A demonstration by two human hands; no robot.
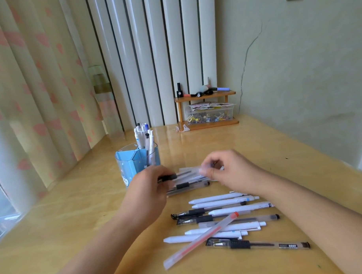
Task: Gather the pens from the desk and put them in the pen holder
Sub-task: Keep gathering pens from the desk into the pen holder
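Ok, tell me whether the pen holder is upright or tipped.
Upright: the pen holder stands on the desk, with pens sticking up from it.

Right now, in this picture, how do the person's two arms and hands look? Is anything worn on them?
Both arms are bare as far as the picture shows: no sleeves, no gloves. The left hand and the right hand show no ring, and neither wrist shows a watch or bracelet. The fingers are a little blurred, so small details such as the nails cannot be told.

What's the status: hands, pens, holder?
Left hand and right hand both gripping a pen bundle. Holder part filled. Loose pens remain on desk. Nothing blocking.
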